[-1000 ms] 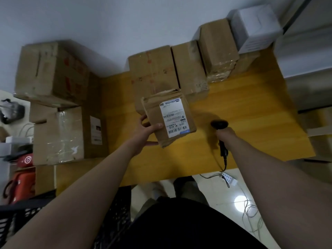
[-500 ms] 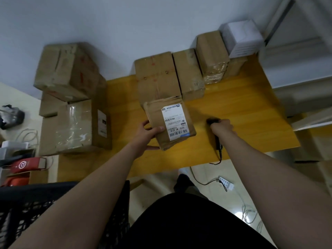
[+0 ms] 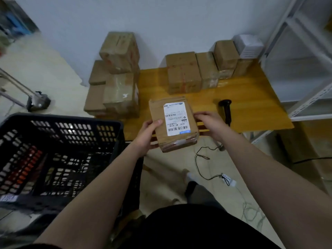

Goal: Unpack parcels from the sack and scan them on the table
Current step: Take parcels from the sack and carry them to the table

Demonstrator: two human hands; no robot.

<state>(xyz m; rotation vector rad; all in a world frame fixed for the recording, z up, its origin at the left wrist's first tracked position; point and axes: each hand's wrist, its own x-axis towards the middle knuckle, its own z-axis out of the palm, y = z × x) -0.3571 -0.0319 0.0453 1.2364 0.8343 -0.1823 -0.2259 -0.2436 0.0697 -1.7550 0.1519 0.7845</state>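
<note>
Both hands now clamp the flat brown cardboard parcel (image 3: pixel 173 124) at the table's near edge — left hand (image 3: pixel 147 134), right hand (image 3: pixel 210 123) — black handheld scanner (image 3: pixel 226 111) set down on the yellow wooden table (image 3: pixel 251 97); scan likely done

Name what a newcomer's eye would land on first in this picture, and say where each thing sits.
First, the labelled parcel at centre, held between the left hand and right hand over the near edge of the yellow table. Next, the black scanner lying on the table to its right, and the black crate at lower left.
</note>
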